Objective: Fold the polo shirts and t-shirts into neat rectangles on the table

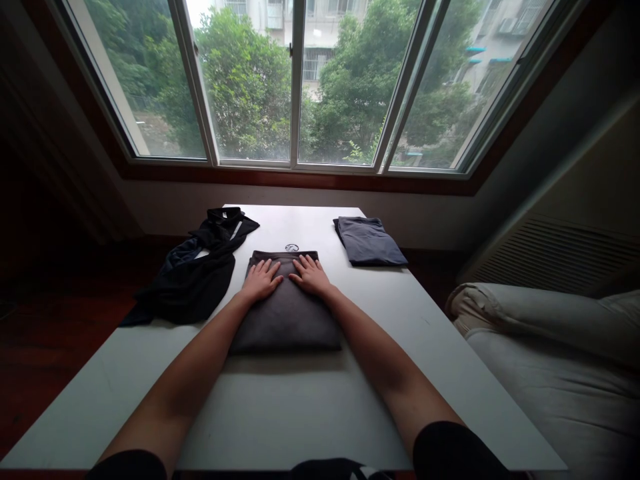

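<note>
Head view: both hands [286,276] flat, unclamped on folded dark-gray garment [287,323]; likely soft, light; grip bottom corners.

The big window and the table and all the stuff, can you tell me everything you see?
window: one, pale frames, back
trees: several, green, outside
building: at least one, pale, outside
wall: pale, below window
table: one, white, middle
folded cloth: one bundle, dark grey, under both hands
small loop: one, dark, just beyond that bundle
loose clothes: count unclear, black and dark blue, table's left
folded clothes: one stack, grey-blue, table's right
padded seat: one, pale, right
slatted panel: one, dim, right
floor: reddish brown
left hand, right hand: bare
sleeves: two, black
</note>
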A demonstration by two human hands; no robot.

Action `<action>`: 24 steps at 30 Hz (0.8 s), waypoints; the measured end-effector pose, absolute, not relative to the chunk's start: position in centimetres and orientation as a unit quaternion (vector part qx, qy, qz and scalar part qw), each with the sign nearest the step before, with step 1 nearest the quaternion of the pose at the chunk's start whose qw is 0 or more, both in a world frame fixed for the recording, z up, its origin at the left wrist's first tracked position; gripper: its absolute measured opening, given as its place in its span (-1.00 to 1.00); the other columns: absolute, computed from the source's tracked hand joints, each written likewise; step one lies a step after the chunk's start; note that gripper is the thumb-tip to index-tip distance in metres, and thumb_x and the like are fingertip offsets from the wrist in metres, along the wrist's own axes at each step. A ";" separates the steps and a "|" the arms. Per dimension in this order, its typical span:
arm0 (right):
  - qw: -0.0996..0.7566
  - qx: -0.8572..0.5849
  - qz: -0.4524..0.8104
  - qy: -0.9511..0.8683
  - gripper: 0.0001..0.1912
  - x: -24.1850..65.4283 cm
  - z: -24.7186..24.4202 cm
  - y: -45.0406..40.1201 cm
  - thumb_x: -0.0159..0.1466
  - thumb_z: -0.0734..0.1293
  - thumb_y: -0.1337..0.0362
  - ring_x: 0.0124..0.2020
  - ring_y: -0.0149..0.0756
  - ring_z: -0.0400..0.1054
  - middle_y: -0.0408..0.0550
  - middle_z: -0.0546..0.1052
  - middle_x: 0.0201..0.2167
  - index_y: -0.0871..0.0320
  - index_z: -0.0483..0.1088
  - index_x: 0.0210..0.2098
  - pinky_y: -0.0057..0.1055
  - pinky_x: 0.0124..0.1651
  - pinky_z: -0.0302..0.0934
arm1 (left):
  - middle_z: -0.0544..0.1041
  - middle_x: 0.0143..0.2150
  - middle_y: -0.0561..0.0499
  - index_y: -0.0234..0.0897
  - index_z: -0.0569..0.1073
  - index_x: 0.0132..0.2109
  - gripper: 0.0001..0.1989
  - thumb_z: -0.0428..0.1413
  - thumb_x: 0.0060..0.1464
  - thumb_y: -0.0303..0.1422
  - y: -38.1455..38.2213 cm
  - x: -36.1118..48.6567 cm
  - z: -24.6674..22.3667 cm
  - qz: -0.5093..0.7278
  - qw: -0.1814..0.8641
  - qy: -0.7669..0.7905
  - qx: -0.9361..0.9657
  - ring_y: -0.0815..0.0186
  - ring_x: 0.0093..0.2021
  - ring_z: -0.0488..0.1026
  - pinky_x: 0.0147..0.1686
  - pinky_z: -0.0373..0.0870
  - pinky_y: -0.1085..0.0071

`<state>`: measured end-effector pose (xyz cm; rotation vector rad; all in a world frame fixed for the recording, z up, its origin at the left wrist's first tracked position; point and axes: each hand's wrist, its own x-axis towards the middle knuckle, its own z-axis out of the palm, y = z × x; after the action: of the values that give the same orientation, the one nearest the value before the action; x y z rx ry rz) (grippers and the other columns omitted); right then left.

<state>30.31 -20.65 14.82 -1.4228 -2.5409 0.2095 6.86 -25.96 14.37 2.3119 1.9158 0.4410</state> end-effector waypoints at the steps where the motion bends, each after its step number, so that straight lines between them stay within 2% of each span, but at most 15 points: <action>1: 0.104 -0.496 0.073 -0.859 -0.20 30.6 14.9 -20.5 0.44 0.06 -0.27 0.55 -0.01 -0.34 0.01 -0.13 0.54 -0.01 0.00 0.51 0.08 0.49 -0.38 | 0.04 0.54 -0.09 -0.03 0.16 0.49 -0.32 -0.13 0.35 0.09 -25.9 6.6 14.4 0.140 0.052 0.640 0.754 -0.07 0.53 -0.09 0.42 -0.15 -0.10; 8: 0.072 -0.533 0.080 -0.839 -0.18 31.3 15.5 -20.5 0.44 0.01 -0.29 0.55 -0.07 -0.43 -0.02 -0.24 0.56 -0.04 -0.10 0.53 0.03 0.49 -0.39 | -0.10 0.58 -0.07 -0.05 0.11 0.50 -0.27 -0.27 0.36 0.15 -25.6 5.1 14.4 0.096 0.046 0.690 0.716 -0.04 0.54 -0.18 0.40 -0.10 -0.12; 24: 0.094 -0.520 0.075 -0.846 -0.25 31.3 15.1 -20.4 0.45 0.08 -0.22 0.55 -0.05 -0.34 0.01 -0.13 0.55 0.00 0.04 0.50 -0.03 0.48 -0.32 | -0.08 0.57 -0.10 -0.07 0.14 0.49 -0.28 -0.23 0.36 0.14 -25.3 4.8 13.8 0.108 0.044 0.683 0.721 -0.05 0.54 -0.16 0.39 -0.06 -0.15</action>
<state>31.29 -20.44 15.12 -1.5419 -2.5094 0.2227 4.84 -25.26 13.79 2.2035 2.0878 0.3295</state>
